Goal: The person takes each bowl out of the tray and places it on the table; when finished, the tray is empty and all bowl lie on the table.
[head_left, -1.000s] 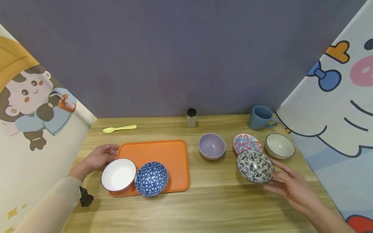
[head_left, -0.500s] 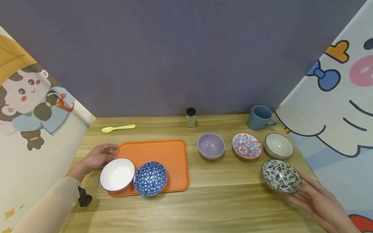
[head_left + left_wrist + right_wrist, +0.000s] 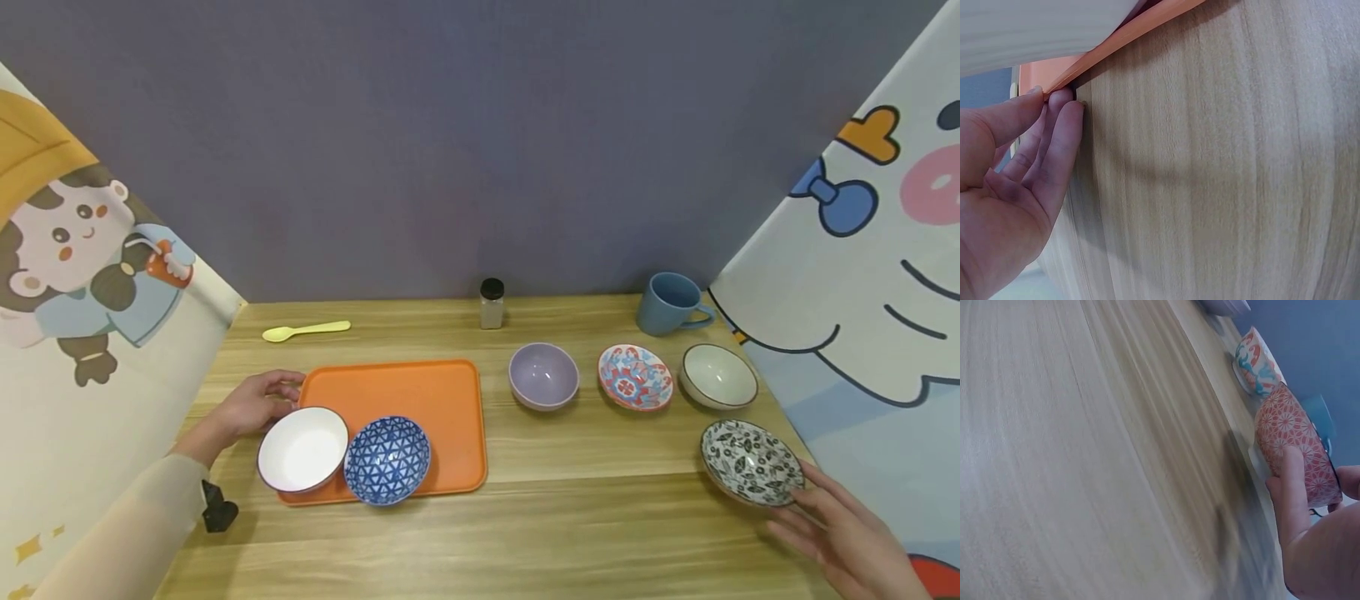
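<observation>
My right hand (image 3: 843, 525) grips a small bowl (image 3: 752, 463) by its right rim, thumb at the edge and fingers beneath. Black-and-white flowers pattern its inside; the right wrist view shows a red, flower-printed outside (image 3: 1294, 434) held over the tabletop. At the left, my left hand (image 3: 258, 406) pinches the edge of an orange tray (image 3: 405, 387), its thumb and fingertips meeting at the rim (image 3: 1094, 56). A white bowl (image 3: 303, 450) and a blue triangle-patterned bowl (image 3: 387, 461) stand side by side on the tray's near left part, overlapping its front edge in the head view.
Right of the tray stand a purple bowl (image 3: 543, 377), a red-and-blue patterned dish (image 3: 635, 377) and a pale bowl (image 3: 718, 377). Behind them are a blue mug (image 3: 667, 303) and a black-lidded jar (image 3: 492, 304). A yellow spoon (image 3: 306, 331) lies back left. Walls enclose three sides.
My right hand has carried the flowered bowl right and toward me, away from the red-and-blue dish, which it earlier overlapped. My left hand and the tray have stayed put.
</observation>
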`<state>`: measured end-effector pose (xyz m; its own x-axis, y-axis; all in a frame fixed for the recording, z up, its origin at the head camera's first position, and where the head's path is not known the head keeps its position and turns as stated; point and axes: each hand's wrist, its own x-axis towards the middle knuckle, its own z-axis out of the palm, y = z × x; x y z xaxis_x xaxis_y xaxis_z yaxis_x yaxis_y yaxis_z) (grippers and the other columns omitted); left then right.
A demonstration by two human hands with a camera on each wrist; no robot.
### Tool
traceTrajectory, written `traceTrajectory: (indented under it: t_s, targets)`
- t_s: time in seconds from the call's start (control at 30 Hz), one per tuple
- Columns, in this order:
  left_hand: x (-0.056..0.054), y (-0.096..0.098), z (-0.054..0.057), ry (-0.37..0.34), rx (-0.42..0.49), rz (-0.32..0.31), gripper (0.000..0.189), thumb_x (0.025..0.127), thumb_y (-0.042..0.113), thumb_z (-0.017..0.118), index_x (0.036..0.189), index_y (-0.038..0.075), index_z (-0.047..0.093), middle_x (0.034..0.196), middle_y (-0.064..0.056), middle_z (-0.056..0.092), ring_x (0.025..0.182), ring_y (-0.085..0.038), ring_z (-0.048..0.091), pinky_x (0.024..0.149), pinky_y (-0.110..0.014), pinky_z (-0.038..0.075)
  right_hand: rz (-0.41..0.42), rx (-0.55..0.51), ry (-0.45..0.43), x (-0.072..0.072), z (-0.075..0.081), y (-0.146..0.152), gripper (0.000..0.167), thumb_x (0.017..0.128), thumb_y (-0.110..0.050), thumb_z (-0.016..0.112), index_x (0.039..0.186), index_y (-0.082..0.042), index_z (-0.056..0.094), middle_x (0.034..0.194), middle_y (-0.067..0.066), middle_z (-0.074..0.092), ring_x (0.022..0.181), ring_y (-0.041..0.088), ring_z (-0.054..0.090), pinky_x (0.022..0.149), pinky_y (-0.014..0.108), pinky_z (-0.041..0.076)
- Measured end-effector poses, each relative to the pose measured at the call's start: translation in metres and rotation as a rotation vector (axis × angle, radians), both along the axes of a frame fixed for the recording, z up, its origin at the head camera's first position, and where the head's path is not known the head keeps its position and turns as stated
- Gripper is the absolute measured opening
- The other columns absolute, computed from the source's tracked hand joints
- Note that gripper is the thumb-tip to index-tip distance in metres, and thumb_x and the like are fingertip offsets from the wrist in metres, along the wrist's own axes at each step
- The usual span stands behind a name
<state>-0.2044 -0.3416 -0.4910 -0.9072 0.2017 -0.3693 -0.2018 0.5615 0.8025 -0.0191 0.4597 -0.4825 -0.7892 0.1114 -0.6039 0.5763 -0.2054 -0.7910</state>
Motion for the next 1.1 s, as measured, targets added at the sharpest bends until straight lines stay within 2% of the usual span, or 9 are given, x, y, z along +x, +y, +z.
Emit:
traceTrajectory:
  t_s: [0.23, 0.4, 0.6, 0.7, 0.77, 0.83, 0.93, 1.03, 1.1]
  targets:
    - [-0.001, -0.001, -0.001, -0.003, -0.016, -0.003, 0.055, 0.099, 0.001, 0.061, 0.149, -0.005, 0.041, 0.124, -0.027, 0.058, 0.09, -0.019, 0.065, 0.067, -0.034, 0.058, -0.03, 0.002, -0.016, 0.002, -0.009, 0.006, 0.076, 0.112, -0.032, 0.04, 0.158, -0.033, -0.021, 0.147, 0.003, 0.035, 0.096, 0.005, 0.07, 0.103, 0.045, 0.053]
    - [-0.002, -0.002, -0.002, 0.003, -0.009, -0.004, 0.054, 0.099, 0.001, 0.06, 0.15, -0.006, 0.041, 0.124, -0.027, 0.057, 0.09, -0.019, 0.065, 0.068, -0.034, 0.058, -0.053, -0.007, -0.026, 0.001, -0.012, 0.007, 0.076, 0.111, -0.035, 0.038, 0.157, -0.036, -0.022, 0.156, 0.014, 0.019, 0.094, 0.005, 0.069, 0.104, 0.045, 0.052]
    - [0.0, -0.002, -0.001, -0.004, -0.002, -0.003, 0.055, 0.099, 0.001, 0.06, 0.15, -0.006, 0.041, 0.125, -0.027, 0.056, 0.09, -0.019, 0.064, 0.067, -0.035, 0.059, -0.041, -0.014, -0.017, 0.0, -0.014, 0.005, 0.068, 0.112, -0.036, 0.027, 0.155, -0.037, -0.026, 0.169, 0.008, -0.022, 0.092, -0.002, 0.065, 0.105, 0.041, 0.052]
    - [-0.001, -0.001, 0.0, -0.002, -0.005, -0.003, 0.055, 0.098, 0.0, 0.06, 0.149, -0.006, 0.041, 0.124, -0.027, 0.057, 0.09, -0.019, 0.064, 0.067, -0.034, 0.058, -0.053, -0.032, -0.013, 0.0, -0.015, 0.006, 0.068, 0.112, -0.036, 0.027, 0.155, -0.037, -0.026, 0.17, 0.008, -0.001, 0.093, 0.0, 0.066, 0.104, 0.04, 0.053]
    - [-0.001, 0.0, 0.0, 0.003, -0.009, -0.002, 0.054, 0.098, 0.0, 0.06, 0.149, -0.006, 0.042, 0.123, -0.027, 0.057, 0.089, -0.018, 0.064, 0.067, -0.034, 0.058, -0.063, -0.048, -0.012, 0.0, -0.015, 0.008, 0.07, 0.112, -0.036, 0.03, 0.155, -0.037, -0.025, 0.157, 0.007, 0.019, 0.094, 0.002, 0.067, 0.104, 0.041, 0.052]
    - [-0.001, 0.0, 0.0, 0.008, -0.01, -0.003, 0.054, 0.098, -0.001, 0.06, 0.149, -0.006, 0.042, 0.123, -0.027, 0.058, 0.089, -0.019, 0.064, 0.067, -0.034, 0.058, -0.057, -0.043, -0.011, 0.001, -0.016, 0.01, 0.074, 0.112, -0.037, 0.034, 0.155, -0.035, -0.026, 0.146, 0.009, 0.025, 0.094, 0.003, 0.067, 0.105, 0.041, 0.052]
    - [-0.001, 0.001, 0.001, 0.014, -0.012, -0.004, 0.054, 0.097, -0.002, 0.06, 0.148, -0.007, 0.042, 0.122, -0.027, 0.058, 0.089, -0.019, 0.064, 0.067, -0.034, 0.058, -0.035, -0.018, -0.021, 0.0, -0.017, 0.01, 0.079, 0.111, -0.039, 0.038, 0.154, -0.034, -0.029, 0.157, 0.018, 0.013, 0.093, 0.001, 0.067, 0.107, 0.042, 0.05]
    - [0.0, 0.002, 0.001, 0.015, -0.018, -0.005, 0.054, 0.097, -0.001, 0.06, 0.148, -0.007, 0.042, 0.122, -0.028, 0.058, 0.089, -0.02, 0.065, 0.067, -0.034, 0.058, -0.012, 0.022, -0.035, 0.0, -0.016, 0.009, 0.084, 0.11, -0.041, 0.041, 0.153, -0.033, -0.031, 0.168, 0.018, -0.018, 0.091, -0.002, 0.064, 0.107, 0.042, 0.05]
    - [0.0, 0.002, 0.001, 0.014, -0.022, -0.003, 0.054, 0.097, -0.001, 0.06, 0.148, -0.007, 0.043, 0.122, -0.028, 0.058, 0.089, -0.02, 0.065, 0.067, -0.034, 0.058, -0.014, 0.048, -0.048, -0.001, -0.015, 0.008, 0.088, 0.109, -0.042, 0.045, 0.153, -0.033, -0.031, 0.166, 0.01, -0.03, 0.11, 0.01, 0.063, 0.106, 0.041, 0.051]
